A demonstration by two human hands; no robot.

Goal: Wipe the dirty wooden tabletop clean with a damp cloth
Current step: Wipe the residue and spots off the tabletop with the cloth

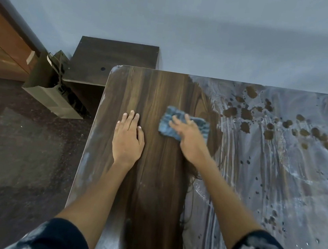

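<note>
Head view: blue cloth [183,125] under right hand [190,140] on tabletop [151,185]

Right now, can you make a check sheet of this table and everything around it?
Surface: wooden tabletop shows clean grain on its left strip; the right part carries whitish smears and brown blotches.
Job's things: blue cloth lies flat on the wood.
Clutter: nothing seen on the table.
Hands: left hand rests flat on the wood; right hand presses the cloth with straight fingers.
Cables: nothing seen.
Surroundings: dark cabinet and paper bag stand beyond the table's left corner, by a grey wall.
</note>
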